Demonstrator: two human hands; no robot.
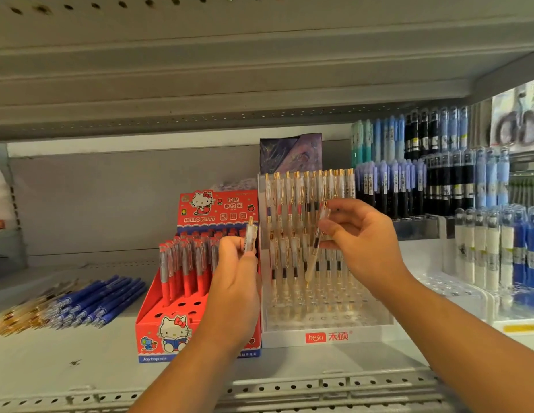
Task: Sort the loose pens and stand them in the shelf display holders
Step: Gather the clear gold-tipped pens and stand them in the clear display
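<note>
Right grip (359,234) pinches a clear pen (314,254) tip-down, left grip (236,263) clasps a second pen (250,234); I'd lower the first plumb into a free hole of the white holder (325,336).

A stationery shop: perforated metal shelving (319,389) stocked with branded pen display boxes (197,323).

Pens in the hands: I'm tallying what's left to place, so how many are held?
2. One pen is pinched upright in the left hand, by the red box; the other pen hangs tip-down from the right hand, over the clear holder. Palms could hide more.
</note>
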